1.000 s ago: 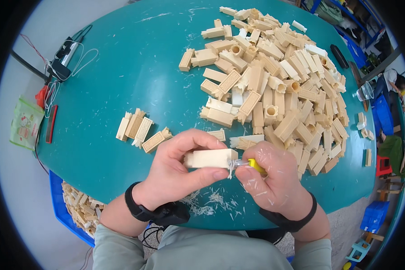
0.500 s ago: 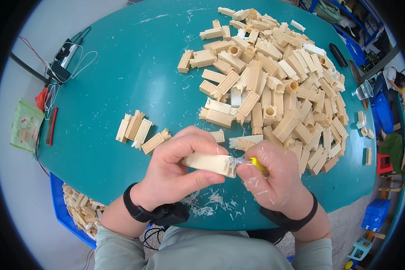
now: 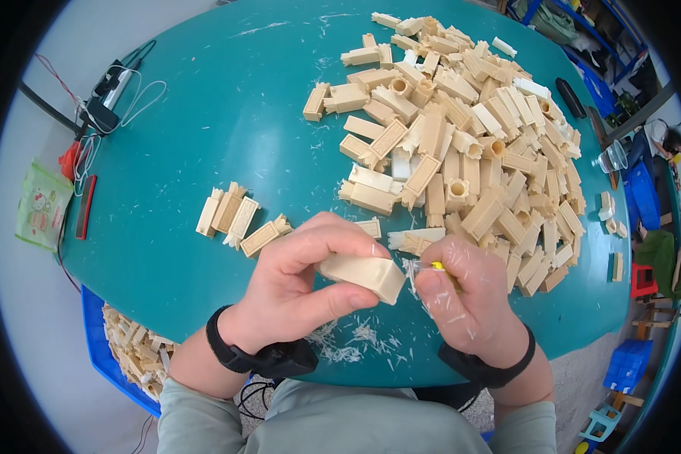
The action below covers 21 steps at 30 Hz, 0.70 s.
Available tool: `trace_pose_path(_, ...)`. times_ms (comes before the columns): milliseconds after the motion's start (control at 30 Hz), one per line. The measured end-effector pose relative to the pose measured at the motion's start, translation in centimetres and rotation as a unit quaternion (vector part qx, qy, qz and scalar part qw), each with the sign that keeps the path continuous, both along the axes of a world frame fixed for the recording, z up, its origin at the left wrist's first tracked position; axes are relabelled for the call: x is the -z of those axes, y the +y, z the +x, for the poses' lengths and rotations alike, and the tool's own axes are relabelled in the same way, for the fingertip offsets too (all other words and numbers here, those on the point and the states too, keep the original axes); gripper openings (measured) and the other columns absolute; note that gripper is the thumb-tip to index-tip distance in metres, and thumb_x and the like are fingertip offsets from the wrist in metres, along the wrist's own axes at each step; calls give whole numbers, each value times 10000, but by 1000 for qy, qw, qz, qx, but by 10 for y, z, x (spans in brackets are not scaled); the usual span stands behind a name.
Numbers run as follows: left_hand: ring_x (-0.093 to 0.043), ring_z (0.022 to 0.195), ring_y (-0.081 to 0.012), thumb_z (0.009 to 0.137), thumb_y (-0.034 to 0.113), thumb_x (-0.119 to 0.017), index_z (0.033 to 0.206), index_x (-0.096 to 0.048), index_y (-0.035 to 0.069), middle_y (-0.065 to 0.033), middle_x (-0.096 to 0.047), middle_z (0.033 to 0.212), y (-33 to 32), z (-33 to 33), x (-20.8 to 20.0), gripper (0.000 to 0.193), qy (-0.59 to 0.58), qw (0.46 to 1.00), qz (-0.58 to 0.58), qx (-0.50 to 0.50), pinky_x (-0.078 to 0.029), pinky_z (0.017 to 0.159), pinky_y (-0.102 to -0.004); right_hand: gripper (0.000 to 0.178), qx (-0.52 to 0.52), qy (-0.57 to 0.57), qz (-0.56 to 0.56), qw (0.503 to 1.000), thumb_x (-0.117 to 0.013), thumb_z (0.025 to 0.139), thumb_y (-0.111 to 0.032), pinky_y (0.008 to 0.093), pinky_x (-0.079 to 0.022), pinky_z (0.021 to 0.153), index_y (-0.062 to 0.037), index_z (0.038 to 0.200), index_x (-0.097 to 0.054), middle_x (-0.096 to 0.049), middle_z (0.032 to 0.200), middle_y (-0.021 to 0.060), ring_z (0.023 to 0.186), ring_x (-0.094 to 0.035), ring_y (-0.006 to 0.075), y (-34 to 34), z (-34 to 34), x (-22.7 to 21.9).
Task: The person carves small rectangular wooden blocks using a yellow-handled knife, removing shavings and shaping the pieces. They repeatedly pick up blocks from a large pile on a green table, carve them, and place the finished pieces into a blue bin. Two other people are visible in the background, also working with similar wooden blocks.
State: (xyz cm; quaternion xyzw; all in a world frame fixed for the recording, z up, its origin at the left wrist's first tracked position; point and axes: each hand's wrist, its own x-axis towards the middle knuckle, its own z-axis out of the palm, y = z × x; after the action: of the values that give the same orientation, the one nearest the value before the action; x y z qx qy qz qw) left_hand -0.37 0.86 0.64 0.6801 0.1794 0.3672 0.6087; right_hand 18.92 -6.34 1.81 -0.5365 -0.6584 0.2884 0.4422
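My left hand [image 3: 299,276] grips a cream-coloured rectangular plastic block [image 3: 371,278] between thumb and fingers, its smooth end turned to the right. My right hand [image 3: 469,295] is closed around a small yellow-handled cutting tool [image 3: 437,265]; most of its handle is hidden in the fist. The tool's tip, covered with pale shavings, is just off the block's right end. Shavings also cling to the right thumb and fingers. Below the hands, thin curled shavings [image 3: 363,340] lie scattered on the green table [image 3: 181,136]. Several similar blocks [image 3: 240,221] lie beyond my left hand.
A large heap of cream and tan blocks [image 3: 461,144] fills the table's far right. A blue bin [image 3: 102,333] of blocks stands below the left edge. A power strip [image 3: 113,91] with cables and a red-and-black bar [image 3: 87,208] lie at the left rim.
The tool in my right hand has moved right, away from the block's end, leaving a small gap. The block in my left hand has tilted so its end face shows more.
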Motion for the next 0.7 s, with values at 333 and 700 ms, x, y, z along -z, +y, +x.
trace_pose_path(333, -543, 944, -163, 749, 5, -670, 1060, -501, 2, -94, -560, 1043, -6, 4, 11, 354, -46, 997, -17, -57, -432, 816, -290, 218, -12, -1, -3, 1000, -639, 788, -205, 334, -391, 455, -15, 732, -548, -516, 609, 114, 518, -512, 269, -2, -6, 1)
trace_pose_path(700, -540, 965, -223, 745, -35, -616, 1037, -444, 23, -161, -513, 1062, -9, 6, 11, 344, -15, 984, 142, -103, -460, 788, -298, 225, -10, -35, 17, 999, -644, 789, -212, 331, -396, 456, -23, 737, -534, -509, 616, 98, 519, -512, 260, -2, -7, 1)
